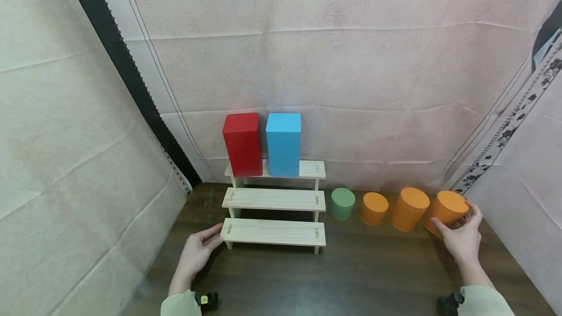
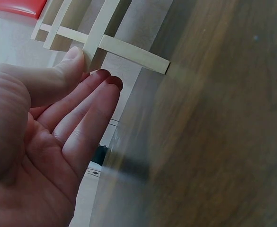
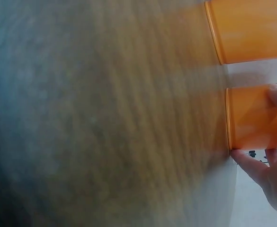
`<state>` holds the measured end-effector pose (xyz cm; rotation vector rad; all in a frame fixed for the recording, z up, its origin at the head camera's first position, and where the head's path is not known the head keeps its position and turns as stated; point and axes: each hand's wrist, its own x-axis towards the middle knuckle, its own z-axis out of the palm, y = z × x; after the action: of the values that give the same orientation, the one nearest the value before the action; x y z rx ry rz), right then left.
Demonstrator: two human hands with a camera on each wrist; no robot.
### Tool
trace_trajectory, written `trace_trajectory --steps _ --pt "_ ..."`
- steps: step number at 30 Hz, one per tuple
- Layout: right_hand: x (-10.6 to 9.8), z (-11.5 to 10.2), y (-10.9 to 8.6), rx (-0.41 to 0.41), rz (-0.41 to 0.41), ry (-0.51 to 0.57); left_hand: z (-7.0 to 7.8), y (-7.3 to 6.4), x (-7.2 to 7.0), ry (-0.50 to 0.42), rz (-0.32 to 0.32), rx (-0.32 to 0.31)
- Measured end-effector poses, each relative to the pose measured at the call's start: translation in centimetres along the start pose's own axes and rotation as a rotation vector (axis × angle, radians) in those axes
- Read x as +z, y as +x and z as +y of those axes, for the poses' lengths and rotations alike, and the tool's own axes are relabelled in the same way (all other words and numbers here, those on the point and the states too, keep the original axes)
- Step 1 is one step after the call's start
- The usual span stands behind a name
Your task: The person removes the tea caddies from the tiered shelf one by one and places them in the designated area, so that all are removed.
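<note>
My right hand [image 1: 464, 238] grips the rightmost orange cylinder [image 1: 447, 211], thumb on one side and fingers on the other. That cylinder [image 3: 252, 118] stands on the table in the right wrist view. At the left end of the lowest step of a three-tier wooden stand [image 1: 273, 232] is my left hand [image 1: 198, 252]. Its fingers are nearly straight, and the tips [image 2: 111, 85] are at the board's end; whether they press on it I cannot tell. A red block [image 1: 243, 145] and a blue block [image 1: 283, 145] stand upright on the top tier.
To the right of the stand, a green cylinder [image 1: 342, 204], a short orange cylinder [image 1: 374, 208] and a taller orange cylinder [image 1: 409, 209] stand in a row. Pale cloth [image 1: 333, 72] hangs behind and at both sides of the dark wooden table [image 1: 351, 277].
</note>
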<state>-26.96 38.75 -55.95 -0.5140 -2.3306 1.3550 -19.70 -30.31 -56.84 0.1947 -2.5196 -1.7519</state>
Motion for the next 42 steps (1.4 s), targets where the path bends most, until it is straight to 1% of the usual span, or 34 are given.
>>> trace_trajectory --steps 10,17,22,27,34,42 --pt "-0.2 -0.1 0.1 -0.019 -0.009 -0.011 0.1 0.2 0.2 0.007 0.012 0.013" --pt "-0.4 0.1 0.0 0.005 -0.037 0.011 0.0 0.2 0.2 0.000 0.009 0.017" --pt "-0.7 0.1 0.0 0.017 -0.035 0.024 -0.1 0.1 0.1 -0.010 0.009 0.009" --pt "-0.8 0.1 0.1 0.027 -0.036 0.016 -0.2 0.0 0.1 0.007 0.014 0.002" --pt "-1.0 0.1 0.2 0.033 -0.042 0.012 -0.2 -0.1 0.1 0.010 0.020 0.004" --pt "-1.3 0.1 0.0 0.017 -0.046 0.010 -0.2 0.0 0.2 0.025 0.023 0.013"
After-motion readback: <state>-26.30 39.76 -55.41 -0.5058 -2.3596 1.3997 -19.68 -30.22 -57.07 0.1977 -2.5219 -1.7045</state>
